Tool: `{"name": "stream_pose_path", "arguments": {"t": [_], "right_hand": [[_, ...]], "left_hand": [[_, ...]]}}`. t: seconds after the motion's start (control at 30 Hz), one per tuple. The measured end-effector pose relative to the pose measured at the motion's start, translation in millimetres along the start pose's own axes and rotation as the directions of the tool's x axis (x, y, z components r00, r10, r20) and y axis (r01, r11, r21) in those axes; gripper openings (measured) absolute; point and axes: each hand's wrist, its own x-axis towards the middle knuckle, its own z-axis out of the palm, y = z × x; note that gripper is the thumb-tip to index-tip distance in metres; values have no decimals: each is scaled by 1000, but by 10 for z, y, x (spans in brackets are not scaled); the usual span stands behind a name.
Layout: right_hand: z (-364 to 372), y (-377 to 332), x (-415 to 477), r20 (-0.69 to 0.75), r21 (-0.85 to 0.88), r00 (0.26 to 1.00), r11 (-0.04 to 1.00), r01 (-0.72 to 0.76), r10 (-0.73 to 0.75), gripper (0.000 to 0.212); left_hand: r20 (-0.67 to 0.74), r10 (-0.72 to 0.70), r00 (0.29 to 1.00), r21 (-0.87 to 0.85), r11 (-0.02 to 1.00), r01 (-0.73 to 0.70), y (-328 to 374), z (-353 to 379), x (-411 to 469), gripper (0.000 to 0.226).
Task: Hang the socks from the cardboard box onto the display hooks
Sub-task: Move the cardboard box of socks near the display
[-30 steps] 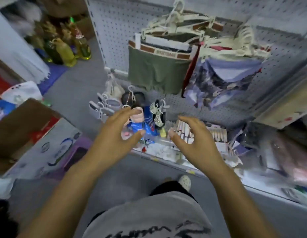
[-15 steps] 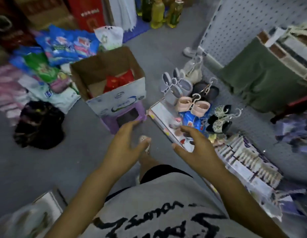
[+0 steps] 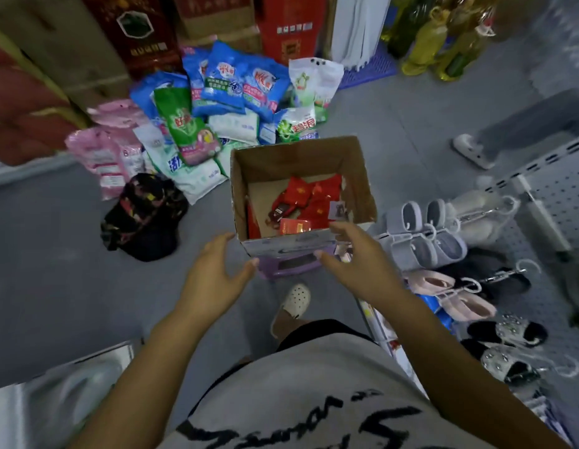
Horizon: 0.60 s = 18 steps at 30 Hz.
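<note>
Grey shop flooring fills the head view, and the cardboard box (image 3: pixel 281 160) stands open at centre frame on a purple plastic stool (image 3: pixel 286 265). Red packets of socks (image 3: pixel 314 196) lie loose on the bottom of the box, mostly toward its right and near sides.

Both bare forearms reach up from the bottom of the frame. The left hand (image 3: pixel 213 277) hovers just left of and below the box's near left corner, fingers spread and relaxed, holding nothing. The right hand (image 3: pixel 359 264) is at the box's near right corner with its fingers likewise loose and empty. They overlap the rim, but whether they touch the cardboard cannot be told.

Behind the box, toward the upper left, sits a heap of detergent bags (image 3: pixel 229 89) in blue, green, white and pink, with a dark patterned cap (image 3: pixel 145 215) on the floor in front of them. Red cartons (image 3: pixel 291 24) stand along the top edge, and yellow-green oil bottles (image 3: pixel 427 40) are at the upper right.

At the right edge, a white pegboard panel (image 3: pixel 560 196) carries footwear on plastic hangers: grey slippers (image 3: pixel 424 234), then pink slippers (image 3: pixel 453 293), then black studded sandals (image 3: pixel 508 332) toward the lower right. One foot in a white clog (image 3: pixel 296 299) shows between the arms, above a grey printed shirt (image 3: pixel 314 400).
</note>
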Motion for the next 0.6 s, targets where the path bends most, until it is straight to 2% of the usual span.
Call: {"name": "stream_pose_path", "arguments": {"t": [0.13, 0.27, 0.37, 0.47, 0.53, 0.6], "right_hand": [[18, -1, 753, 65, -42, 998, 999, -22, 25, 57], [142, 158, 1330, 82, -93, 990, 990, -106, 113, 55], [268, 352, 1665, 110, -101, 962, 966, -238, 249, 54], [395, 515, 2027, 175, -70, 895, 912, -405, 411, 56], [482, 595, 2302, 216, -81, 855, 881, -465, 471, 51], [603, 664, 2590, 243, -44, 822, 853, -520, 514, 37]], "left_hand": [[25, -84, 996, 15, 996, 84, -35, -44, 749, 73], [84, -154, 984, 34, 988, 152, -215, 71, 1228, 78], [119, -195, 974, 19, 981, 194, -331, 192, 1531, 82], [161, -245, 956, -4, 968, 249, -442, 331, 1887, 83], [170, -291, 941, 6, 956, 294, -532, 437, 2103, 74], [171, -305, 937, 34, 952, 304, -610, 536, 2256, 54]]}}
